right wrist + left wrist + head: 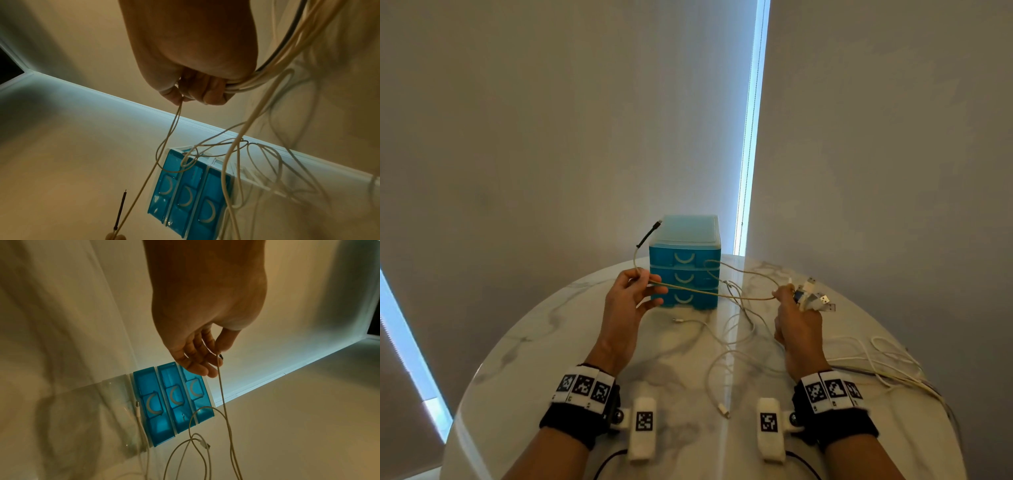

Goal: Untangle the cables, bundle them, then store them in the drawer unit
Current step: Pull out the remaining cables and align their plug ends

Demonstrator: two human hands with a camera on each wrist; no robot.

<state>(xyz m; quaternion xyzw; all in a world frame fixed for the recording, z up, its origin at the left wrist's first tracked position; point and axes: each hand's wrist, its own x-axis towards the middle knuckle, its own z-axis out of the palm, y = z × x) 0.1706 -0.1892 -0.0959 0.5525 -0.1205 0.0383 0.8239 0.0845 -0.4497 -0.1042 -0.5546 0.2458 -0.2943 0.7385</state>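
A beige braided cable (709,291) stretches between my two hands above the table. My left hand (635,291) pinches it near its black-sleeved plug end (649,234), which sticks up past the drawer unit; the left wrist view shows thumb and forefinger of that left hand (218,352) on the cable (223,394). My right hand (796,308) grips a bunch of USB plugs (816,296) and pinches the beige cable (174,120); the bundle of white cables (267,68) runs through its fist (201,92). The blue three-drawer unit (685,263) stands behind, all drawers closed.
Loose white cables (726,342) lie looped on the round marble table (534,342), one plug (723,409) near the front centre. More cables (887,363) trail off the right edge. Grey curtains hang behind, with a bright gap between them.
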